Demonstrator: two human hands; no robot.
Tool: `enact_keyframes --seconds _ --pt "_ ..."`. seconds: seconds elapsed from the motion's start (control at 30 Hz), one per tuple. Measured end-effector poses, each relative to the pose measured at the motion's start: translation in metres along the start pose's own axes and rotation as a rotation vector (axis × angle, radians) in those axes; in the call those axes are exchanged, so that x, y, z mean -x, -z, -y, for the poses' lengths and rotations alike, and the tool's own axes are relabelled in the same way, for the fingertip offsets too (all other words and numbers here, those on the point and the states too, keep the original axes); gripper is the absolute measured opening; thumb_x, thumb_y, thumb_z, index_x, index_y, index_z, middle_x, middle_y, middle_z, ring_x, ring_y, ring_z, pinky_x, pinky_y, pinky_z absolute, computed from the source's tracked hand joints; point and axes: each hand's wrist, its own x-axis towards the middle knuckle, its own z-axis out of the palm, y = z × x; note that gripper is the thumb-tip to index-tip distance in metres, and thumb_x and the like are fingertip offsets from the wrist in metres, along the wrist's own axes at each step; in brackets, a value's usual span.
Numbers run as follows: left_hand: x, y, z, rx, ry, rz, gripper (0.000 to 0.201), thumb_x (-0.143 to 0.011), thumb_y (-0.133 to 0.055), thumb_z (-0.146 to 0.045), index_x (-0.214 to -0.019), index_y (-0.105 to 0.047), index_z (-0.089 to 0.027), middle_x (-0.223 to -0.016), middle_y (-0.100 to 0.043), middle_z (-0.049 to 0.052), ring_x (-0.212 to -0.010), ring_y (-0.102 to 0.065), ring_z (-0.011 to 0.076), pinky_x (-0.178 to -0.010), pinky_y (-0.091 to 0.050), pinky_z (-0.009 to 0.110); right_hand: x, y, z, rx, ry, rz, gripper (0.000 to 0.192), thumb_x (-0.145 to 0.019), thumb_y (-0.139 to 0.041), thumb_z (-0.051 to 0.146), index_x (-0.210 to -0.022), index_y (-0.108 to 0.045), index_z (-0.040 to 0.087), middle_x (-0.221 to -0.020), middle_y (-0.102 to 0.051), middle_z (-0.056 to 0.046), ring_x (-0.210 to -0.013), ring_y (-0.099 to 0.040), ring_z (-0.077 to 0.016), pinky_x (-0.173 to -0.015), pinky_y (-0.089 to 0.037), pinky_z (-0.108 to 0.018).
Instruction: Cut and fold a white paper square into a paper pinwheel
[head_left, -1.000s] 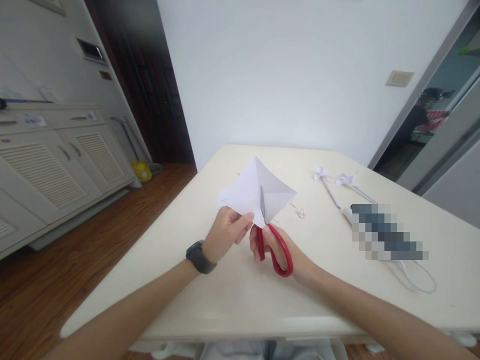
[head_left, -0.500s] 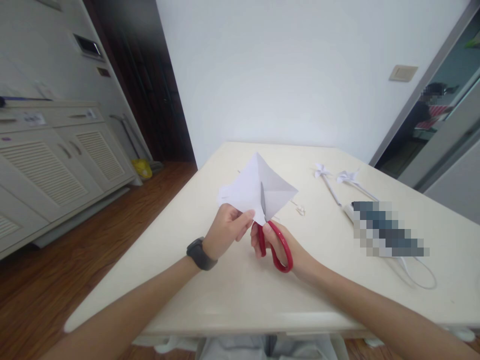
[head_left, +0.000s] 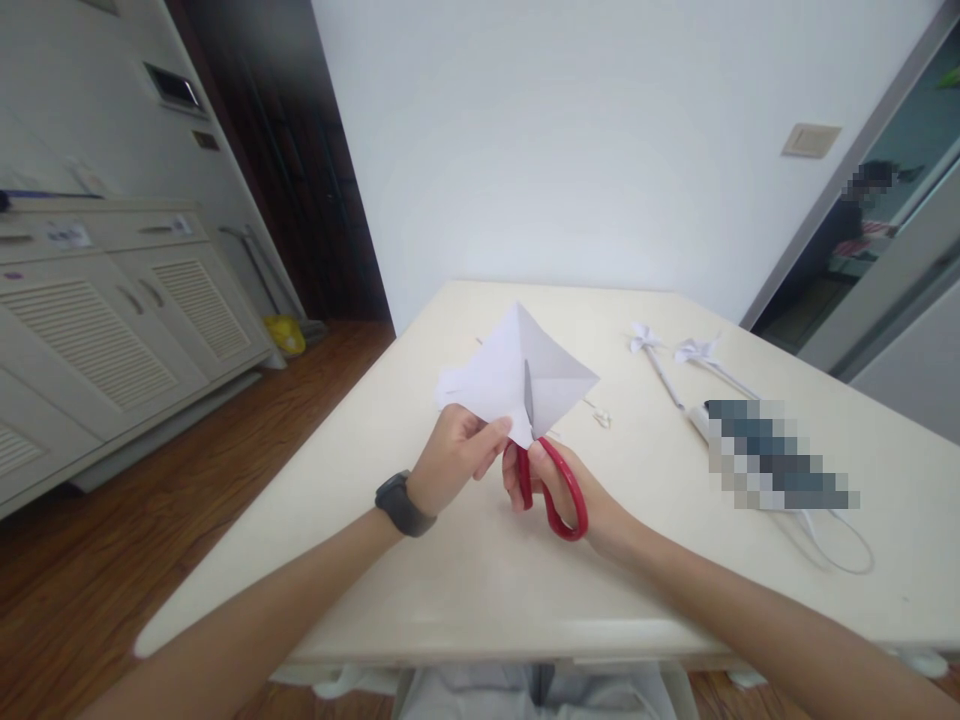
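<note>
My left hand [head_left: 461,450], with a dark watch at the wrist, pinches the lower corner of a creased white sheet of paper [head_left: 491,370]. The paper is held up above the table with one corner pointing away from me. My right hand [head_left: 559,485] grips red-handled scissors [head_left: 568,495], fingers through the loops. One blade lies over the paper along a crease near its middle; the other is hidden by the sheet. Behind the paper, another white paper piece [head_left: 448,386] shows in part at the left.
Two white paper pinwheels [head_left: 643,338] [head_left: 697,350] on sticks lie at the table's right. Nearer me is a blurred-out object [head_left: 772,455] with a white cord [head_left: 847,560]. Small white bits [head_left: 602,419] sit beyond the scissors. A person [head_left: 847,215] is beyond the doorway.
Hands, paper and scissors hold almost the same pose, with the view shifted slightly. The person in the doorway has changed position a little.
</note>
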Motion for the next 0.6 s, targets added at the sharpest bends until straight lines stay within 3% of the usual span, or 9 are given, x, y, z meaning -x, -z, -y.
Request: enact_keyframes --seconds 0.6 --pt "0.0006 -0.0004 -0.0019 -0.038 0.0 -0.033 0.047 -0.086 -0.043 -0.027 -0.04 -0.039 -0.017 -0.034 -0.041 -0.004 -0.037 -0.04 0.0072 -0.047 -0.033 0.022 -0.0001 -0.0002 0.0011 -0.024 -0.015 -0.004 0.038 -0.091 -0.036 0.049 -0.086 -0.054 0.015 -0.063 -0.055 0.0 -0.056 -0.05 -0.0117 -0.056 -0.039 -0.027"
